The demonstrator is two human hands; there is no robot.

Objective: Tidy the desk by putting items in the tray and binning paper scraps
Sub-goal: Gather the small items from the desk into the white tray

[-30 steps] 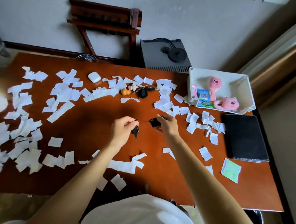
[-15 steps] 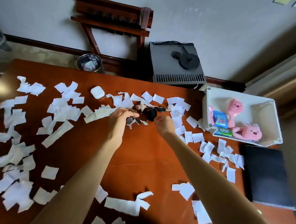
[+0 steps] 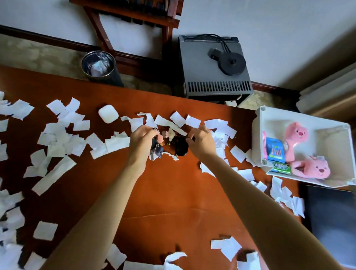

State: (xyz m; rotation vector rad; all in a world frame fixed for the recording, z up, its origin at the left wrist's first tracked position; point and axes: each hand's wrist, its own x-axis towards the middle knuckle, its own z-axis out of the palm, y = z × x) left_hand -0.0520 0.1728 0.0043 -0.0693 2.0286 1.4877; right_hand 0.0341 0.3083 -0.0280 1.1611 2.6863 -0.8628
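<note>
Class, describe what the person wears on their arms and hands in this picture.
Nothing shows on them. The left hand and right hand are ungloved, with no watch or bracelet visible. The left arm and right arm are bare, no sleeves in view.

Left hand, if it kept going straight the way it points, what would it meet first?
Probably the key bundle with charms, just beyond the left hand, where the right hand reaches too; paper scraps lie behind it. Depth is unclear.

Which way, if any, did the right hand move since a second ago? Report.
Yes. The right hand went forward, away from the body, up to the key bunch on the desk.
</note>
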